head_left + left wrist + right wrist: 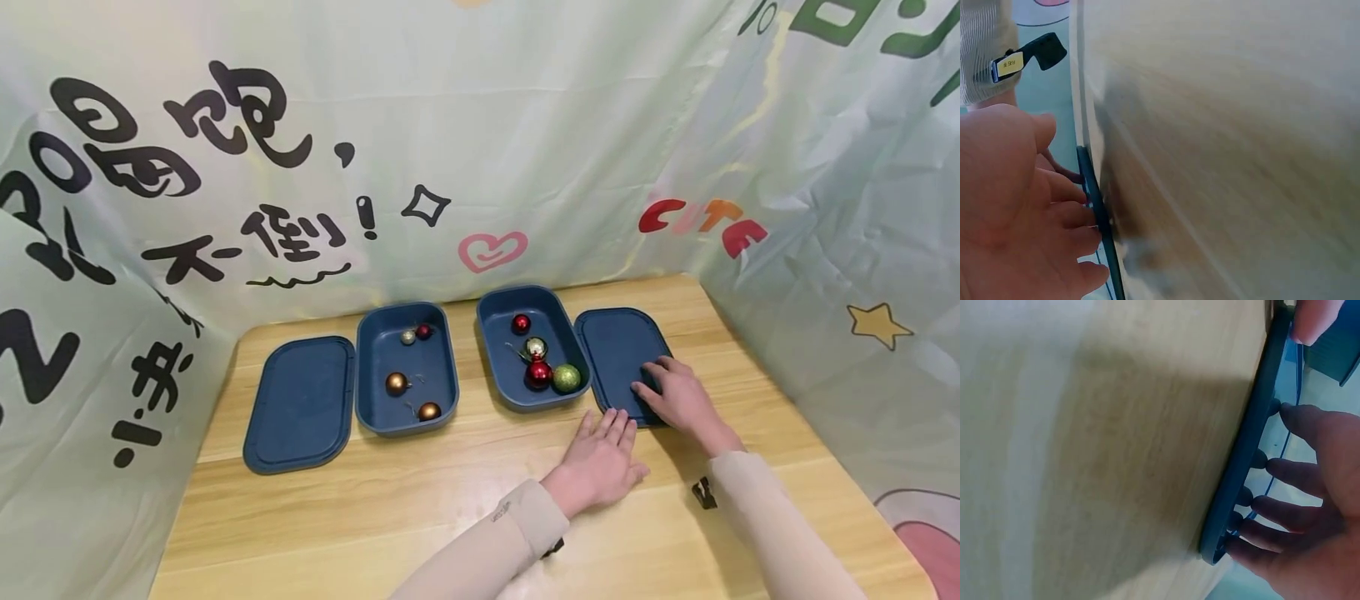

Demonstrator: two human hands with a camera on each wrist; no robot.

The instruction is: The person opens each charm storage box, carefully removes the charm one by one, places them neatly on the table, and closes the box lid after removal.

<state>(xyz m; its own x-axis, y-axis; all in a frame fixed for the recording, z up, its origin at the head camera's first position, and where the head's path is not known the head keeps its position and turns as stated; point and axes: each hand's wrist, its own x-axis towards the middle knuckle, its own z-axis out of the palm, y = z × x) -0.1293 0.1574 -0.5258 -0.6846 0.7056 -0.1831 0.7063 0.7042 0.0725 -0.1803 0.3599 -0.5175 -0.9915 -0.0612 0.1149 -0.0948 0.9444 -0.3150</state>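
Observation:
A flat blue lid (618, 346) lies on the table at the right. Over its near right part is the right hand (682, 398), fingers spread; the right wrist view has its fingertips (1272, 465) right at the lid's upper face. The left hand (602, 460) is held palm down at the lid's near left corner, with straight fingers; in the left wrist view its fingertips (1088, 240) are close to the lid's edge. Beside this lid stands an open blue box (497, 333) with a green ball ornament (566, 378), a gold one (536, 347) and two red ones.
A second blue box (390, 354) stands left of the first, with several small copper, red and pale gold ball ornaments inside. Another blue lid (300, 408) lies at its left. Printed cloth walls (525, 150) surround the wooden table (337, 525) at the back and sides.

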